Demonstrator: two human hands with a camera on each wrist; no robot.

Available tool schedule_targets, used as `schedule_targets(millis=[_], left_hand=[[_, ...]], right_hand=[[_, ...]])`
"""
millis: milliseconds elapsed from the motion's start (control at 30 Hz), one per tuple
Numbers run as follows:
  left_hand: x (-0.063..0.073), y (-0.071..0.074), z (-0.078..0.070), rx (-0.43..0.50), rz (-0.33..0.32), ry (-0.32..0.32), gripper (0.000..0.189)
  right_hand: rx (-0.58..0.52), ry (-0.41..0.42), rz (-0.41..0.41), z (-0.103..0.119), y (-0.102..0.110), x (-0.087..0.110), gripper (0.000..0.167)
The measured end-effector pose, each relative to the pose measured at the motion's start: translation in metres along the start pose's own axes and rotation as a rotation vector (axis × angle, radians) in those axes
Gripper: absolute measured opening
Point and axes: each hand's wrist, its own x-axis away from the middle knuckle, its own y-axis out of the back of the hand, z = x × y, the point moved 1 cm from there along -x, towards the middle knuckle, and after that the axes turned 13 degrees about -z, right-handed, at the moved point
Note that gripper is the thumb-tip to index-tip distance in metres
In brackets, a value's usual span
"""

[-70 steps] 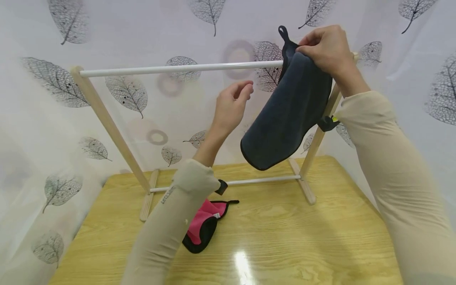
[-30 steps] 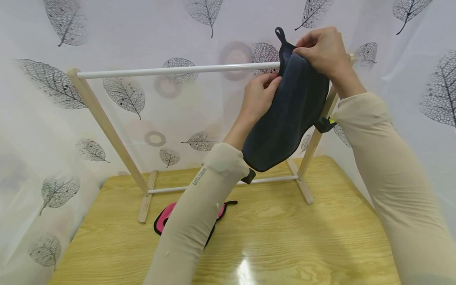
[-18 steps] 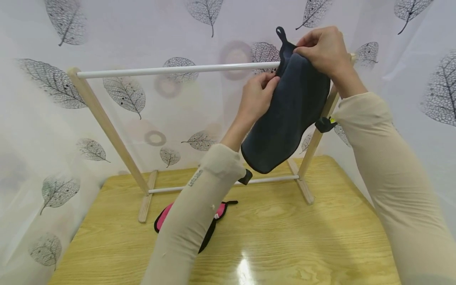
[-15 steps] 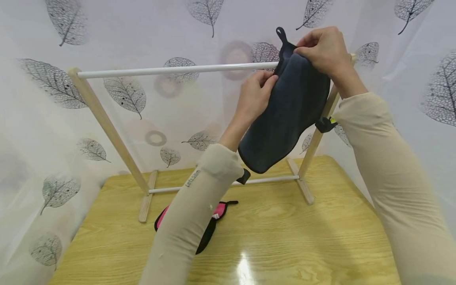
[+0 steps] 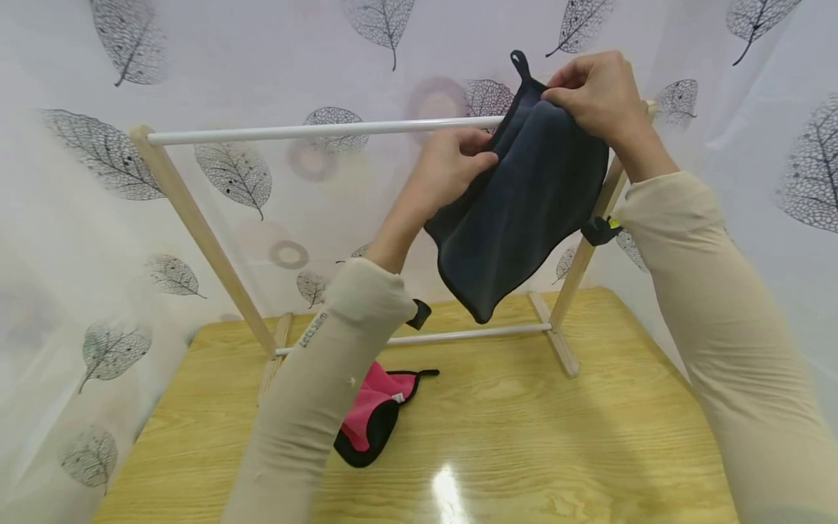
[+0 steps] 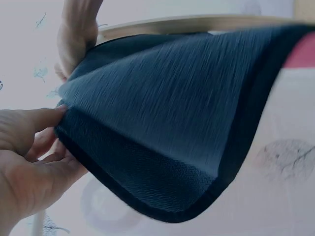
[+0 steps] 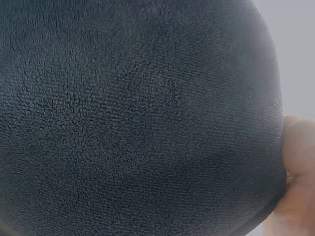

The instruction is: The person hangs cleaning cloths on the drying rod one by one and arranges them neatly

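A dark blue-grey towel with black edging and a hanging loop drapes over the white top bar near its right end. My right hand pinches the towel's upper edge above the bar. Lower on the left, my left hand pinches the black-edged side between thumb and fingers. In the left wrist view, the towel spreads out from the left hand, its lower part folded. Towel fabric fills most of the right wrist view, with part of the right hand at the edge.
The rack has wooden legs and a white lower bar. A pink cloth with black edging lies crumpled on the wooden table, partly behind my left forearm. A leaf-print curtain hangs behind.
My left hand came from beside the towel to its left edge, took hold, then drew that edge left and down, widening the cloth. My right hand stays almost in place.
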Motion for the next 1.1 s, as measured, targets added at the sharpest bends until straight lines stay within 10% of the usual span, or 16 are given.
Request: schedule_targets(millis=[733,1100], left_hand=[[0.017,0.081,0.004,-0.21,0.212,0.135,0.027],[0.022,0.116,0.005,-0.34,0.082,0.172,0.038]], right_hand=[[-0.016,0.037,-0.007,0.001,0.0,0.0,0.012],[0.012,0.057,-0.019,0.002,0.0,0.002,0.023]])
